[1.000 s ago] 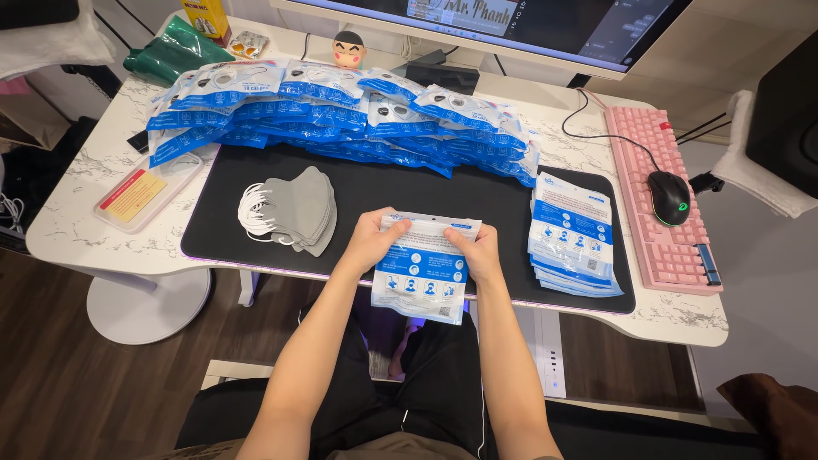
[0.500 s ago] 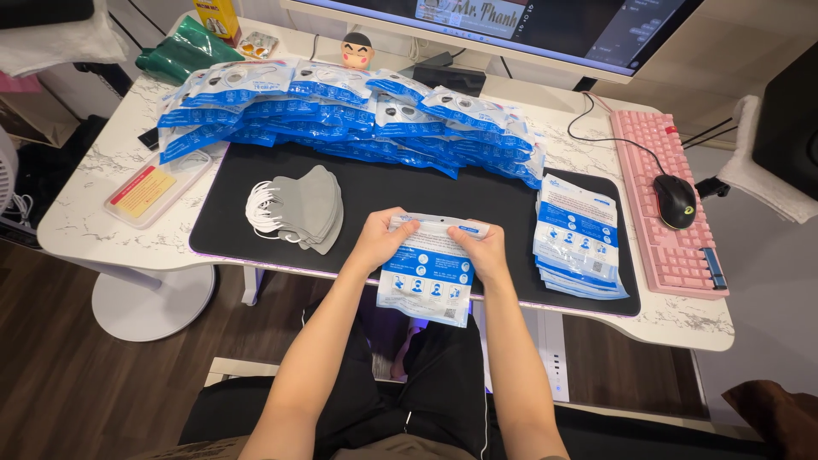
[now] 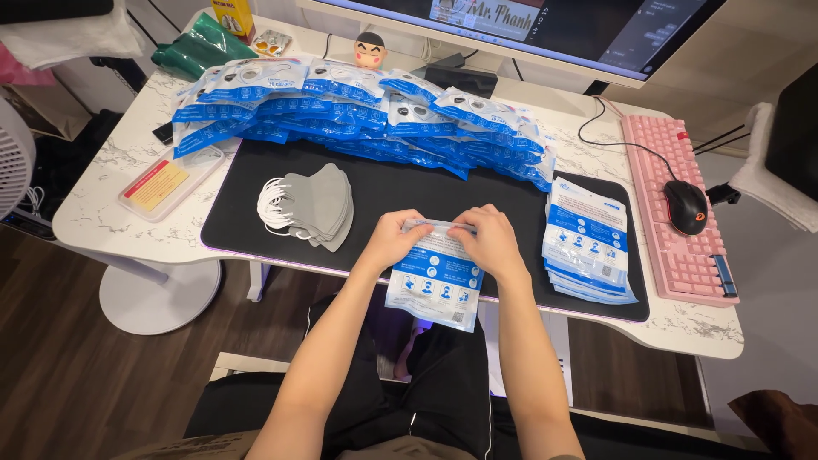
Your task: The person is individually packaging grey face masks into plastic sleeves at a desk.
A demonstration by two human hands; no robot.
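Observation:
Both hands pinch the top edge of a blue and white plastic mask packet (image 3: 433,281) held over the near edge of the black desk mat (image 3: 409,192). My left hand (image 3: 394,239) grips the packet's upper left corner. My right hand (image 3: 487,239) grips its upper right corner. The packet hangs down toward my lap. To the left of my left hand, a stack of grey face masks (image 3: 313,204) with white ear loops lies on the mat. To the right of my right hand sits a pile of the same packets (image 3: 586,240).
A long heap of blue packets (image 3: 358,106) runs across the back of the white marble-look desk (image 3: 128,162). A pink keyboard (image 3: 677,209) and black mouse (image 3: 686,207) are at the right. A clear flat box (image 3: 169,181) lies left. A monitor (image 3: 545,25) stands behind.
My hands stay on the packet's top edge, almost in the same place. The camera has shifted slightly, so the desk sits a little further right in view.

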